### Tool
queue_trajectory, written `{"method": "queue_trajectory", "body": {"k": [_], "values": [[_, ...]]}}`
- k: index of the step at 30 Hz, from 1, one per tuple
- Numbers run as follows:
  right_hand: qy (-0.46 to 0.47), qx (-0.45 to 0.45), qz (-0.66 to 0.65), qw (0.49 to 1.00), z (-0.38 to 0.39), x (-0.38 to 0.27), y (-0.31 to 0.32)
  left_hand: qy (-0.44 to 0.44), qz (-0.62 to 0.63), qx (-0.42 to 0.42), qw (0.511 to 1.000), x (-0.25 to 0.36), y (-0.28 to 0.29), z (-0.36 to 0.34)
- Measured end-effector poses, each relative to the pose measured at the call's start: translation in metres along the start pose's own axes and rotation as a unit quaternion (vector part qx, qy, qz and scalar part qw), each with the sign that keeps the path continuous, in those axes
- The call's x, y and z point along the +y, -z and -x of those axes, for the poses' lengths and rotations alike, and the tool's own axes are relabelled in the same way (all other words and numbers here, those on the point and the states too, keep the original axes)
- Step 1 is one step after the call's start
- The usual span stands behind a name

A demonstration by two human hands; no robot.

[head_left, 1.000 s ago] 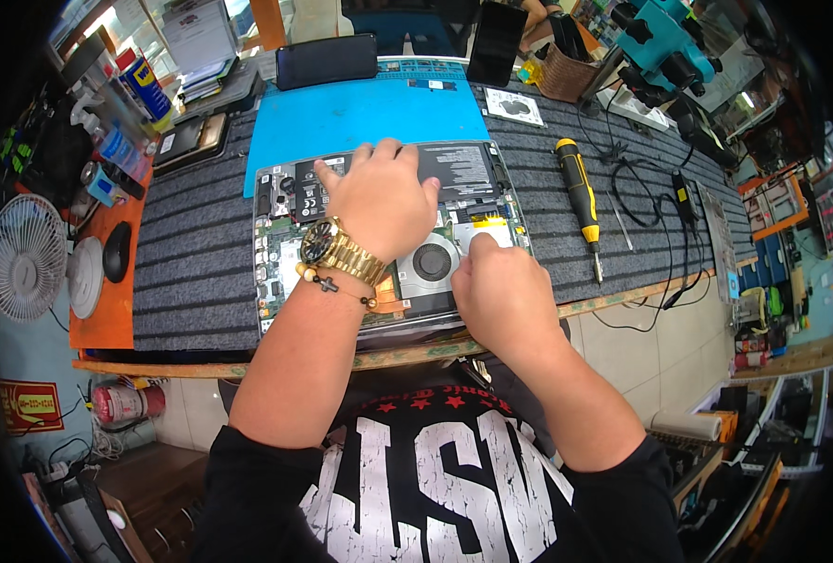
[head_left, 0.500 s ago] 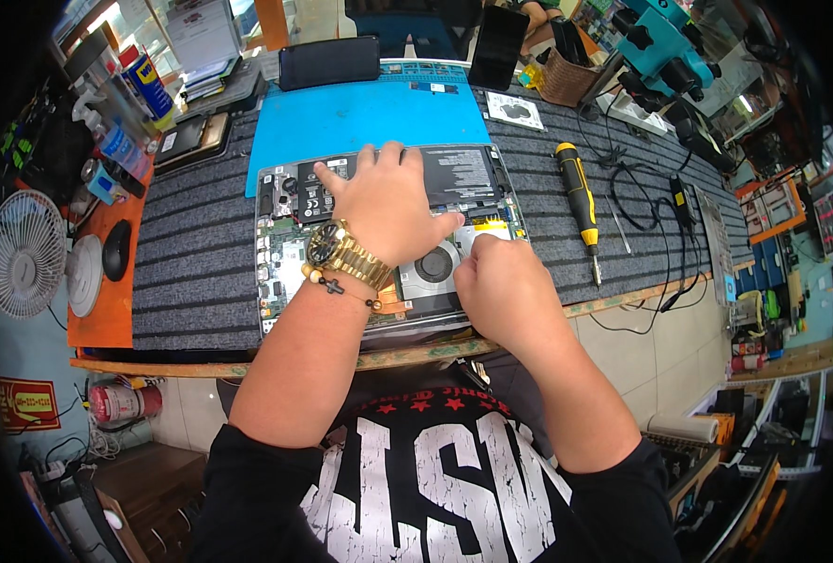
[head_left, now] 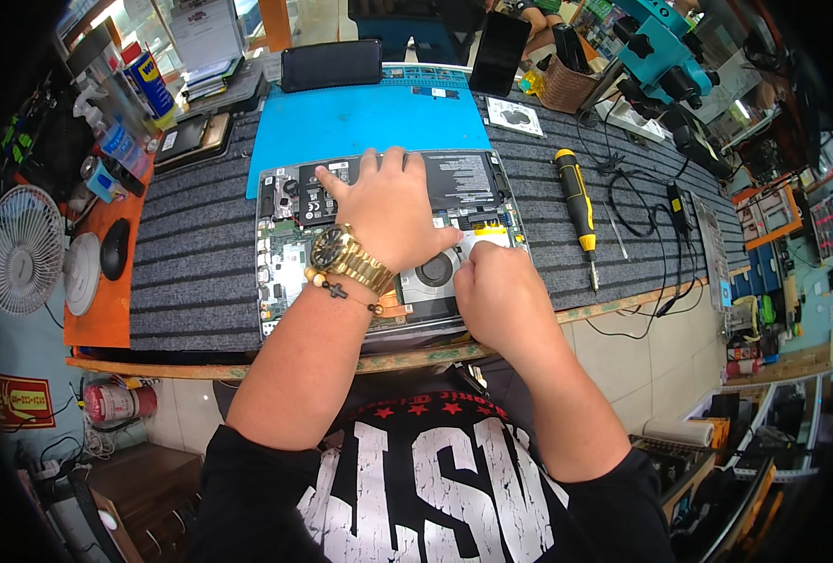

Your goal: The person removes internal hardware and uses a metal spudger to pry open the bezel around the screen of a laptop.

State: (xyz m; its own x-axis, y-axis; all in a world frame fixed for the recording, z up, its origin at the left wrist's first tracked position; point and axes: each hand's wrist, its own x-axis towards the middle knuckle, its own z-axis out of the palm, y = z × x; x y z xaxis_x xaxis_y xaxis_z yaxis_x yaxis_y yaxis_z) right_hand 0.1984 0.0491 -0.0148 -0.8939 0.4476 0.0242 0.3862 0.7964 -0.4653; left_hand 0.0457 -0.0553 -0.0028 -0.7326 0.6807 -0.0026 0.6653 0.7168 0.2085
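An opened laptop [head_left: 280,272] lies in front of me with its inside parts showing. My left hand [head_left: 388,211] is spread flat across it, fingers on the black battery [head_left: 463,178] and thumb stretched toward the right. At the lower right of the laptop, my right hand [head_left: 501,291] is closed into a fist beside the round cooling fan [head_left: 433,269]. Whatever its curled fingers grip, if anything, is hidden. A yellow strip [head_left: 490,230] shows just above that fist. A gold watch [head_left: 349,258] and a beaded bracelet [head_left: 338,291] are on my left wrist.
Right of the laptop, a yellow and black screwdriver [head_left: 578,206] lies on the grey striped mat [head_left: 196,235], near thin metal tweezers [head_left: 617,230] and black cables. Behind are a blue work mat [head_left: 370,122], a dark phone [head_left: 330,66] and a hard drive [head_left: 514,116]. A white fan [head_left: 24,251] stands left.
My right fist has turned and shifted slightly, showing more of the yellow strip above it. My left hand stays spread in nearly the same place.
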Motion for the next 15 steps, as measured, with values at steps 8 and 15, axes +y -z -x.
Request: {"method": "queue_trajectory", "body": {"k": [8, 15], "values": [[-0.020, 0.019, 0.027, 0.999, 0.0041, -0.0052, -0.0030, 0.009, -0.003, -0.023, 1.000, 0.0044, 0.0030, -0.0004], [-0.032, 0.002, 0.045, 0.998, 0.0029, -0.0078, -0.0003, 0.010, -0.001, -0.026, 1.000, 0.0035, 0.0032, -0.0006]]}}
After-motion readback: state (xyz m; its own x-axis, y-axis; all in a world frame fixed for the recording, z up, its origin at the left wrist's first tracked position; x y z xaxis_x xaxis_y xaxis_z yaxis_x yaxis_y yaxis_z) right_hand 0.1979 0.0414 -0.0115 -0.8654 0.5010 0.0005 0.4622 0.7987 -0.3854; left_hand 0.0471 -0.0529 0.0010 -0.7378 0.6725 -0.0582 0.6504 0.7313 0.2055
